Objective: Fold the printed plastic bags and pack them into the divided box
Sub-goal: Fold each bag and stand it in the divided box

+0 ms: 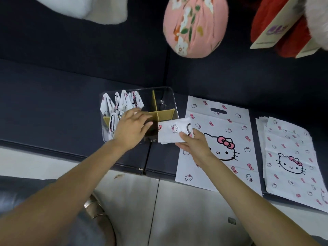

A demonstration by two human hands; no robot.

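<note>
Dark navy sofa cushions [71, 96] serve as the work surface, with pale floor tiles [186, 210] below their front edge.

On the right, the right hand [192, 145] pinches a folded bag [173, 131] by its near right corner, thumb on top. This packet is a flattish rectangle whose long axis runs roughly left to right, its free end pointing left toward the divided box [174, 103]. It hangs just beside the box's near right corner, not yet inside. The left hand [132, 129] spreads relaxed fingers over the box's middle, holding nothing (it seems to steady the box or part the bags already there).

As for progress, I judge the job partly done. Several folded bags [122, 102] stand upright in the left compartments, while the far right compartment looks nearly bare; the near right one is mostly hidden. Still to fold are one flat bag [229, 121], lying handle end away from the person, and a stack of flat bags [291, 157] further right, lying the same way.

Beyond sit a pink floral cushion [195, 25] and red items [266, 23].
</note>
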